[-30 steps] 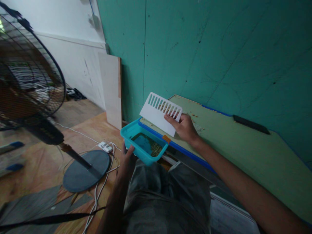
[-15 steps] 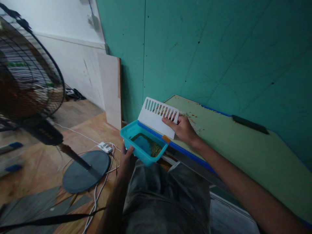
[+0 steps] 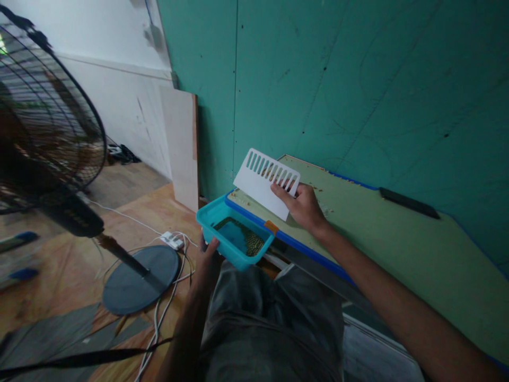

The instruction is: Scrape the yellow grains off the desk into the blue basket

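My left hand (image 3: 208, 258) grips the near edge of a teal plastic tray (image 3: 233, 233), held just below the table's blue front edge. Small greenish and yellowish grains lie in the tray's bottom. My right hand (image 3: 304, 205) holds a white slotted plastic panel (image 3: 265, 183), tilted upright over the table's left corner, its lower edge near the tray. A few loose grains lie scattered on the green tabletop (image 3: 382, 239) beside my right hand.
A standing fan (image 3: 51, 143) with a round base (image 3: 139, 278) occupies the left floor, with white cables and a power strip (image 3: 172, 240) nearby. A teal wall (image 3: 338, 79) backs the table. A flat black bar (image 3: 409, 202) lies at the table's far edge. A board (image 3: 181, 146) leans against the wall.
The white slotted panel dipped toward the tray half a second ago and is now raised and drawn back over the table corner. The tray and my left hand stay still.
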`<control>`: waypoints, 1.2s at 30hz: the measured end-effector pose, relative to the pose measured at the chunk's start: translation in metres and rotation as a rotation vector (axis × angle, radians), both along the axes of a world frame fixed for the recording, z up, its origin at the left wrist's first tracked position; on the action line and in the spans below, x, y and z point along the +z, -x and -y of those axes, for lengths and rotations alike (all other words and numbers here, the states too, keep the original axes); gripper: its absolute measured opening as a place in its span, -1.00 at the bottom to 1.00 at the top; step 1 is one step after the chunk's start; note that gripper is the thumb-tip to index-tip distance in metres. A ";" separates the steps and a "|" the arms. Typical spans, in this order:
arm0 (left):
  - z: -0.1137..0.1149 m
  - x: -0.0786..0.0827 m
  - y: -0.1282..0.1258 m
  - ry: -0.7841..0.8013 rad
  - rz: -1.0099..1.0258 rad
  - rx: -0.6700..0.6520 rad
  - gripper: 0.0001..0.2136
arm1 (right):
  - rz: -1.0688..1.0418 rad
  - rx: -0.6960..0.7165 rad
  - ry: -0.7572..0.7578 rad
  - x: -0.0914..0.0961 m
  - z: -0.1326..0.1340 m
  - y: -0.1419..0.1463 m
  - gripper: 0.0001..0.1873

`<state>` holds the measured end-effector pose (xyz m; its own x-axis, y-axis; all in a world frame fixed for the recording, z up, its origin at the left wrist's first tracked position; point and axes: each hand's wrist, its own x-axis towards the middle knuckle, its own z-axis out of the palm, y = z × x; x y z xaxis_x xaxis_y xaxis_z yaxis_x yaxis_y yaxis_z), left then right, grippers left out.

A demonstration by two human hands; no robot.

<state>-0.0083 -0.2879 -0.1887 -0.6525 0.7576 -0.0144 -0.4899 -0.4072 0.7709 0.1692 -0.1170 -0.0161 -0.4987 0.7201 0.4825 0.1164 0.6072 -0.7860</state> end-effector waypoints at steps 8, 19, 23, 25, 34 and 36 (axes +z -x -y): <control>0.000 0.002 -0.003 -0.002 0.016 0.019 -0.35 | 0.025 0.051 0.038 -0.004 0.001 0.002 -0.53; -0.002 -0.001 -0.003 0.018 0.035 0.035 -0.38 | 0.041 0.058 0.051 -0.006 0.000 0.001 -0.50; -0.002 -0.001 -0.002 0.007 0.029 0.018 -0.31 | 0.031 0.085 0.064 -0.005 0.002 0.001 -0.50; -0.002 -0.001 -0.002 0.000 0.011 0.004 -0.30 | 0.028 0.090 0.077 -0.005 0.004 0.001 -0.51; 0.001 0.001 -0.003 0.027 0.013 0.005 -0.35 | 0.036 0.122 0.062 -0.003 0.007 0.002 -0.54; 0.001 0.002 -0.003 0.033 0.007 0.007 -0.34 | 0.028 0.136 0.060 -0.003 0.008 0.002 -0.56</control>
<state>-0.0056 -0.2886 -0.1869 -0.6573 0.7523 -0.0437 -0.4925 -0.3849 0.7806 0.1669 -0.1248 -0.0187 -0.6064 0.6718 0.4253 0.0587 0.5713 -0.8186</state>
